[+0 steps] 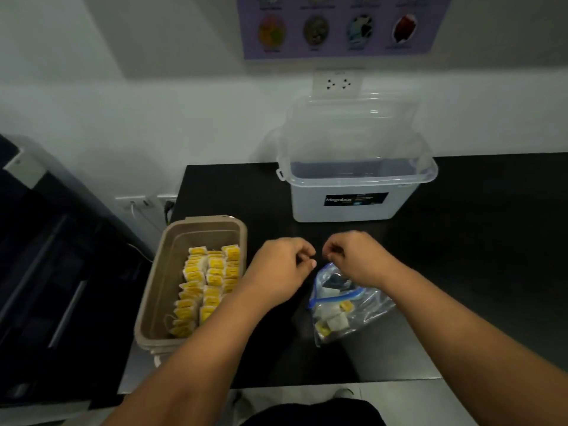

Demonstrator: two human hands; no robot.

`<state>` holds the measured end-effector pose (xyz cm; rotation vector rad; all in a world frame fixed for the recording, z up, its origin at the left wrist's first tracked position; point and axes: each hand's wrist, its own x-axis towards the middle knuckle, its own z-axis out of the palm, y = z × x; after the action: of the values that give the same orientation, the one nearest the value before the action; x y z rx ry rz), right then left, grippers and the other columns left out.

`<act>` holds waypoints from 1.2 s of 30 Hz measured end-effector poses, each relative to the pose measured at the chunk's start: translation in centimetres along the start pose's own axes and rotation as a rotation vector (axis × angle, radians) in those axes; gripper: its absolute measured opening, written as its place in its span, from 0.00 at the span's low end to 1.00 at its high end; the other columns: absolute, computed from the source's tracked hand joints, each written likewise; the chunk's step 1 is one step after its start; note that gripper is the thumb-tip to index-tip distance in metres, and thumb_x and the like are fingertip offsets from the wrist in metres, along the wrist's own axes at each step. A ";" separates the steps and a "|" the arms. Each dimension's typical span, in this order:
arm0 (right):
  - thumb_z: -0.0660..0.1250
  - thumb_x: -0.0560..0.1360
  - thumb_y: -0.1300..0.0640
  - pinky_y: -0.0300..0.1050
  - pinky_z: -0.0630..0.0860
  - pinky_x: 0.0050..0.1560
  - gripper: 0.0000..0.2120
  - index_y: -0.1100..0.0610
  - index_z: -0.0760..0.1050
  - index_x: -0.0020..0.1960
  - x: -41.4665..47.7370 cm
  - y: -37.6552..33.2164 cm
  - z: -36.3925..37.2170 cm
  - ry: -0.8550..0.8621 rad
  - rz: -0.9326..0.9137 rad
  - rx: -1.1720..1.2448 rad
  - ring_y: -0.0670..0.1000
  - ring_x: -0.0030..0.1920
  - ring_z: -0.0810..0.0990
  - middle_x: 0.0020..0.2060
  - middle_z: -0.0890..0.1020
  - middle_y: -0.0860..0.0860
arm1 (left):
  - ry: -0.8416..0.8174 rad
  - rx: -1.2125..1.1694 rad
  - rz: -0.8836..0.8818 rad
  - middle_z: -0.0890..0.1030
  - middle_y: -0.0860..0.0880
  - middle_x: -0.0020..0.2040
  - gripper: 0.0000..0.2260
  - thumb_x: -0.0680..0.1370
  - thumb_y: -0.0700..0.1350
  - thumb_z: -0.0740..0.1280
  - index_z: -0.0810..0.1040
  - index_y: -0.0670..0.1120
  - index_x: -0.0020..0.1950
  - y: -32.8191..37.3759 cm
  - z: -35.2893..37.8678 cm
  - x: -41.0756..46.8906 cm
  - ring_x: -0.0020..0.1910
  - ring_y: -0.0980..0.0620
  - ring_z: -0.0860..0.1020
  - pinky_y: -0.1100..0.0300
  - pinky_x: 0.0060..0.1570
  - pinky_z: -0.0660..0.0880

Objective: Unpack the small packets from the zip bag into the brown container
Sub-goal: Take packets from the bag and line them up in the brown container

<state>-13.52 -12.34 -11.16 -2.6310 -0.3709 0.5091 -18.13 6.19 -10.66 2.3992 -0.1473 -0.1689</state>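
The brown container (pixel 159 272) stands on the left of the black counter and holds rows of small yellow and white packets (pixel 206 287). To its right lies a clear zip bag (pixel 353 312) with a blue zip strip, its mouth open, with a few packets inside. My right hand (pixel 353 259) is over the bag's top edge, its fingers pinched at the rim. My left hand (pixel 282 265) hovers between container and bag with its fingers curled shut. I see nothing in it, and a small gap separates the two hands' fingertips.
A clear plastic storage box (pixel 353 207) with its lid raised stands behind the hands, against the wall. The black counter (pixel 476 241) extends to the right. A dark appliance (pixel 46 272) sits left of the counter. Wall sockets (pixel 337 82) are above the box.
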 end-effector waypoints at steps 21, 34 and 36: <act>0.80 0.66 0.45 0.61 0.74 0.67 0.41 0.51 0.68 0.75 2.2 5.7 6.9 -0.483 0.210 -0.426 0.61 0.66 0.73 0.67 0.71 0.57 | -0.538 0.656 -0.182 0.82 0.44 0.53 0.13 0.76 0.51 0.72 0.80 0.45 0.56 0.9 11.7 4.6 0.52 0.45 0.82 0.52 0.47 0.77; 0.74 0.74 0.52 0.56 0.71 0.67 0.24 0.52 0.75 0.68 0.4 8.2 7.4 -0.355 -0.021 -0.455 0.59 0.64 0.70 0.67 0.72 0.55 | -0.528 0.577 -0.113 0.81 0.46 0.52 0.13 0.73 0.52 0.74 0.82 0.48 0.54 0.2 12.4 4.0 0.49 0.46 0.81 0.51 0.50 0.80; 0.73 0.74 0.53 0.56 0.72 0.67 0.19 0.50 0.78 0.65 0.3 8.5 6.5 -0.399 -0.024 -0.421 0.59 0.64 0.71 0.65 0.73 0.55 | -0.509 0.470 -0.136 0.83 0.50 0.47 0.10 0.71 0.52 0.76 0.84 0.51 0.49 -0.1 12.0 4.2 0.46 0.50 0.82 0.53 0.48 0.81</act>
<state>-14.41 -17.30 -20.58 -2.9066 -0.6984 1.0539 -15.93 -2.28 -19.93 2.7803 -0.2823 -0.8963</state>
